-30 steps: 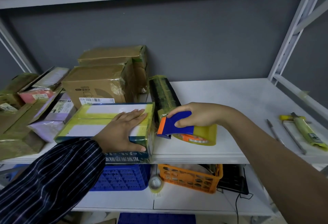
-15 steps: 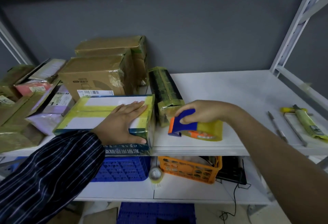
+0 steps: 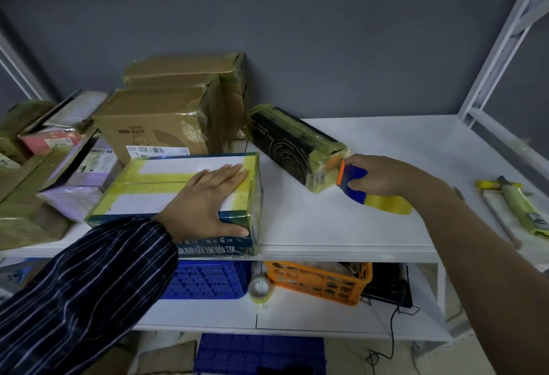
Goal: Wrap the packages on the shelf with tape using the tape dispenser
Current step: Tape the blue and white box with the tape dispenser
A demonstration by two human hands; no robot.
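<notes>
Left hand [image 3: 208, 196] lies flat, fingers released, on taped white box [image 3: 166, 187]; right hand [image 3: 383, 177] grasps tape dispenser [image 3: 361, 186] beside black package [image 3: 294, 146] on shelf [image 3: 341, 226].

Blue/orange tape dispenser [image 3: 355, 186] w/ yellow roll [image 3: 389, 204] at near end of black taped pkg [image 3: 292, 144] on shelf [image 3: 380, 149].

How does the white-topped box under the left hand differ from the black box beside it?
The white-topped box is wide and flat, with a white top; the black box is long, narrow and dark, with a ring pattern. The left hand lies flat on the white-topped box; only the tape dispenser in the right hand is near the black box. Both carry yellowish tape.
</notes>
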